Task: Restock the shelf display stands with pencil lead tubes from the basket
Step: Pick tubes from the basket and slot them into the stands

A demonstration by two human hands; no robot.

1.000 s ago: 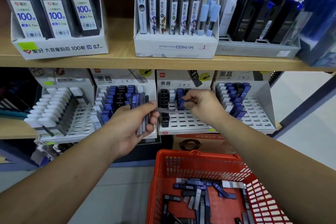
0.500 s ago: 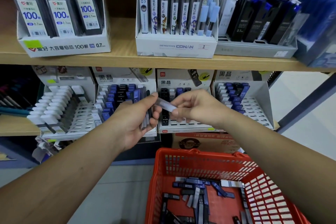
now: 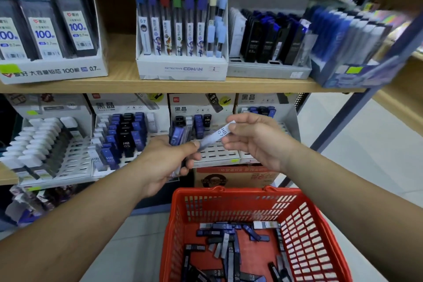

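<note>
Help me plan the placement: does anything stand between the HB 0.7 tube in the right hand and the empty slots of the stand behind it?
Nothing visible covers the empty slots below the HB 0.7 tube. The left hand, gripping a bundle of tubes, sits before the left columns of the stand, at the tube's lower end.

Bare front rows of middle display stand (image 3: 216, 154), shelf board (image 3: 183, 86) low overhead

I can't count the blue lead tubes (image 3: 177, 135) bunched in the left hand (image 3: 164, 162), fingers hide most; its thumb also covers the lower end of the pale plastic tube (image 3: 215, 136). Red plastic basket (image 3: 229, 192) runs off the bottom edge, and the far-right blue packs (image 3: 343, 30) are pure blur.
</note>
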